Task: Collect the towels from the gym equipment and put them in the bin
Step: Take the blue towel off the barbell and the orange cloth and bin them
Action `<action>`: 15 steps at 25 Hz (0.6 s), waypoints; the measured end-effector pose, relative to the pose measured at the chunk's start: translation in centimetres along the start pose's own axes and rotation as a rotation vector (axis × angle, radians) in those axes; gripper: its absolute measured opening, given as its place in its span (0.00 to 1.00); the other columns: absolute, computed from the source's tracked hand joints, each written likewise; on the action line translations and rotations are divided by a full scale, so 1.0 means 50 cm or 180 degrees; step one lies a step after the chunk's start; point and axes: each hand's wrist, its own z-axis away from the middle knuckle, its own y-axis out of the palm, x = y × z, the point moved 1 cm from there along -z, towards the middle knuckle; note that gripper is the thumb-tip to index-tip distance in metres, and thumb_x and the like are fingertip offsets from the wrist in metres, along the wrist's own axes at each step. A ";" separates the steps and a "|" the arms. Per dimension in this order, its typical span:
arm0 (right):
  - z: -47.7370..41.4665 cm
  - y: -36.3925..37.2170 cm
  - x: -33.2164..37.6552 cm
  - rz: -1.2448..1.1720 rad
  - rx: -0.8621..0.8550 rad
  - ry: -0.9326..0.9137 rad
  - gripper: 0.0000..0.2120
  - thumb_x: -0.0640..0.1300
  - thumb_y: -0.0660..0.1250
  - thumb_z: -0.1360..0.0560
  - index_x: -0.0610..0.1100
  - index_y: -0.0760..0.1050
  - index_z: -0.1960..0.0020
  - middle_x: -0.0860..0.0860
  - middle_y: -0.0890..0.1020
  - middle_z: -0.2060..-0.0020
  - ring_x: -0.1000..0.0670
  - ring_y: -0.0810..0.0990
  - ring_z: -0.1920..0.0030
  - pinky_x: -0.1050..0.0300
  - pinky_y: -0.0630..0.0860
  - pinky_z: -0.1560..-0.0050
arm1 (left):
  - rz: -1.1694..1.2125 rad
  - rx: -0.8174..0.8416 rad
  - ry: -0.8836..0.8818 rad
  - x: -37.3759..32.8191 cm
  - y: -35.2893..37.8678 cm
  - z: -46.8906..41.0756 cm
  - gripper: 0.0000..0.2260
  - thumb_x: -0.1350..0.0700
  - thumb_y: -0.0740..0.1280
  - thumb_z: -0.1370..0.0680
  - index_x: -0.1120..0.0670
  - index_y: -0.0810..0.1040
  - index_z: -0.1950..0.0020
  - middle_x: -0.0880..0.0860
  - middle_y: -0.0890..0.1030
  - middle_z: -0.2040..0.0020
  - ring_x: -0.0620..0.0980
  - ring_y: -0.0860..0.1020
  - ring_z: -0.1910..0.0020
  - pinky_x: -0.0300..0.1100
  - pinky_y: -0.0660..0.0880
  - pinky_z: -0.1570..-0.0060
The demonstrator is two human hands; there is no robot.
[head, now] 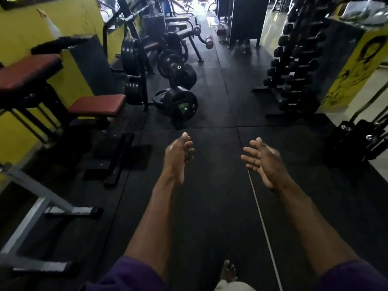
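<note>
Black gym floor (210,114) — left hand (178,156) and right hand (262,162) both released, holding nothing.

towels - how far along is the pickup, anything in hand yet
Nothing looks collected. The left hand and right hand are both open and empty over the black floor mat. A dark cloth, possibly a towel, lies on the red bench at left. No bin is in view.

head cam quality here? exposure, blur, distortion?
Head view: dim overall, black floor mat underexposed; far doorway blown out; glare on the pale floor; fisheye bends edges; left bench motion-blurred; left hand and right hand fairly sharp.
</note>
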 end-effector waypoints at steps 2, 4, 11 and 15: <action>-0.115 -0.028 0.052 -0.0049 -0.0019 0.0009 0.24 0.60 0.58 0.19 0.46 0.72 0.31 0.46 0.81 0.39 0.45 0.84 0.44 0.46 0.76 0.41 | 0.0044 0.0030 0.0024 -0.020 0.082 -0.098 0.11 0.46 0.66 0.19 0.53 0.79 0.46 0.53 0.80 0.50 0.52 0.76 0.51 0.48 0.71 0.49; -0.225 -0.054 0.106 -0.0057 -0.0040 0.0030 0.22 0.59 0.58 0.18 0.46 0.72 0.31 0.46 0.81 0.39 0.46 0.84 0.45 0.48 0.76 0.45 | 0.0062 0.0009 -0.0024 -0.038 0.160 -0.190 0.13 0.46 0.66 0.19 0.55 0.80 0.44 0.54 0.82 0.48 0.53 0.78 0.50 0.48 0.72 0.49; -0.555 -0.099 0.209 -0.0085 -0.0021 0.0106 0.22 0.57 0.59 0.18 0.45 0.73 0.32 0.45 0.81 0.39 0.45 0.83 0.46 0.51 0.75 0.49 | 0.0169 0.0040 -0.0106 -0.072 0.347 -0.496 0.14 0.46 0.66 0.19 0.56 0.80 0.42 0.54 0.82 0.46 0.52 0.78 0.49 0.47 0.72 0.51; -0.781 -0.102 0.261 -0.0062 -0.0045 0.0031 0.22 0.58 0.58 0.18 0.45 0.73 0.32 0.45 0.81 0.39 0.44 0.83 0.44 0.51 0.75 0.49 | 0.0257 0.0091 -0.0069 -0.099 0.438 -0.722 0.16 0.45 0.66 0.19 0.56 0.81 0.41 0.54 0.83 0.46 0.52 0.79 0.48 0.46 0.73 0.51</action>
